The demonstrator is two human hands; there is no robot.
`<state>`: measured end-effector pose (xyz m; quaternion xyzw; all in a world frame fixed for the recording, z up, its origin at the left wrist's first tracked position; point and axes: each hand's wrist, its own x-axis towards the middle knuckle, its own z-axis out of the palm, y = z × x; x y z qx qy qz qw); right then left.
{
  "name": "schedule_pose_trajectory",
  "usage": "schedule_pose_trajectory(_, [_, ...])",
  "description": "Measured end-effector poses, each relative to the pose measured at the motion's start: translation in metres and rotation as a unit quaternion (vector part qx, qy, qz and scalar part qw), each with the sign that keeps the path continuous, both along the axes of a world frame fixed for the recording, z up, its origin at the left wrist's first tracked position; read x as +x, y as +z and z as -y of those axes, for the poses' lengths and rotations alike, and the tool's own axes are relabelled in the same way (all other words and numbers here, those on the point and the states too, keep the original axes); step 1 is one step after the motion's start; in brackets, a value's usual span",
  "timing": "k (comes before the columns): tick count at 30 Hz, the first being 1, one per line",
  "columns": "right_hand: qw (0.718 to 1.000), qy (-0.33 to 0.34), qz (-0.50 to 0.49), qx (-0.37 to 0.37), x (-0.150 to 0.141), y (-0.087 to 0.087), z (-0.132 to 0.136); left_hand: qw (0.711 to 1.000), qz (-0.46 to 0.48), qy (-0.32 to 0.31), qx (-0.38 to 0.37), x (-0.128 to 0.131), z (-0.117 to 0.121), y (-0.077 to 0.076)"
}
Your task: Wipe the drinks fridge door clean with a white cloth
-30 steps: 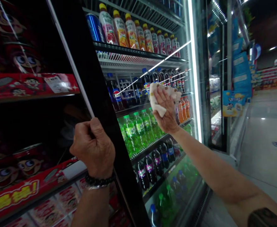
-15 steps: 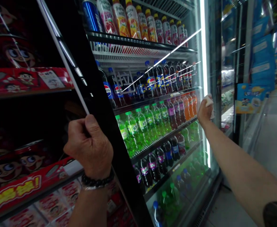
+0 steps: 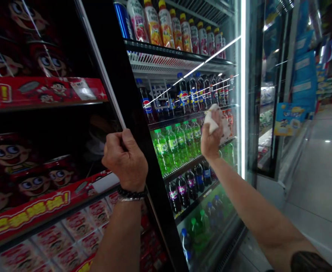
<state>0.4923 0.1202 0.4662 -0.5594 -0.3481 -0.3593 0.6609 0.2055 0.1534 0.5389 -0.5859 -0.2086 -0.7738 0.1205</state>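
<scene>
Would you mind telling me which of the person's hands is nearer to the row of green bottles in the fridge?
The right hand, holding a white cloth against the glass door just right of the green bottles. The left hand grips the door's dark edge, farther left.

White cloth [image 3: 215,120], black door frame [image 3: 134,113], green btls [image 3: 177,141], red cartoon-face boxes [image 3: 27,181], black bead bracelet [image 3: 131,194].

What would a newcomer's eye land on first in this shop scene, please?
Probably the bright vertical light strip at the right edge of the glass cooler door, lighting rows of green plastic soda bottles on the middle shelf. In front of it, the right hand presses a crumpled white cloth to the glass, while the left hand grips the door's black frame edge.
</scene>
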Motion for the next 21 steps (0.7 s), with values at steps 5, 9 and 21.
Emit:
schedule_pose_trajectory(5, [0.974,0.062,0.211,-0.051,-0.139,0.01,0.019,1.0,-0.002,-0.018,-0.008,0.0,-0.001,0.0])
schedule_pose_trajectory(9, [0.936,0.061,0.339,-0.074,-0.178,-0.029,0.023,0.999,0.001,-0.042,-0.003,-0.002,-0.002,0.001])
schedule_pose_trajectory(21, [0.984,0.015,0.166,-0.06,0.012,-0.066,0.015,1.0,0.007,-0.023,-0.008,-0.002,0.006,0.006])
